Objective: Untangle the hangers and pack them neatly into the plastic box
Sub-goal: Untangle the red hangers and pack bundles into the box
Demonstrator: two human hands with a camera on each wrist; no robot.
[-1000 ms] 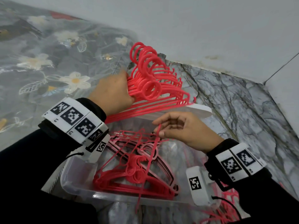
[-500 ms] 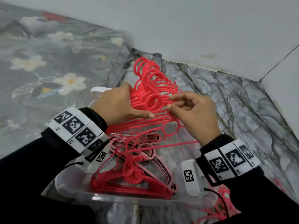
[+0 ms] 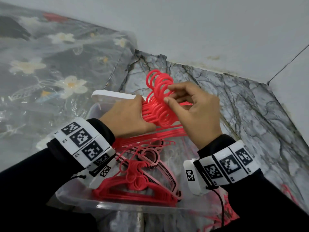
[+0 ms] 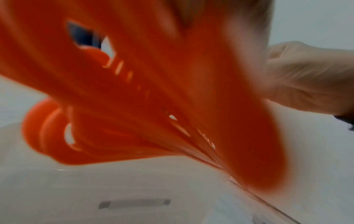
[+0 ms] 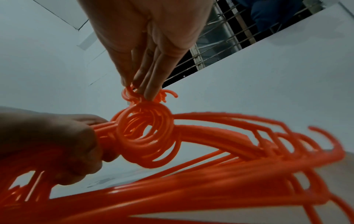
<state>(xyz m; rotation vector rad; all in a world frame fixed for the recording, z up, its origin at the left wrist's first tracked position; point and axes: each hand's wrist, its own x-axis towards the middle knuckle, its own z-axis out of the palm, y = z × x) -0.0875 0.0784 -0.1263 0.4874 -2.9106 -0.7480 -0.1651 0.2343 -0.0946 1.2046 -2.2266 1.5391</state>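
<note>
Left grip clutches thin, round-looped red plastic hangers; right grip pinches their hooks.

No readable text; wristbands show only coded squares

The hangers I hold are bright coral red, and look more orange from my wrists. Those lying in the box are the same red, with a few pale pink and black ones among them. The box is clear plastic, its lid white. My sleeves are black, my wristbands white with black square codes. The floor is grey marble with dark veins, the sheet grey with cream, yellow-centred flowers.
</note>
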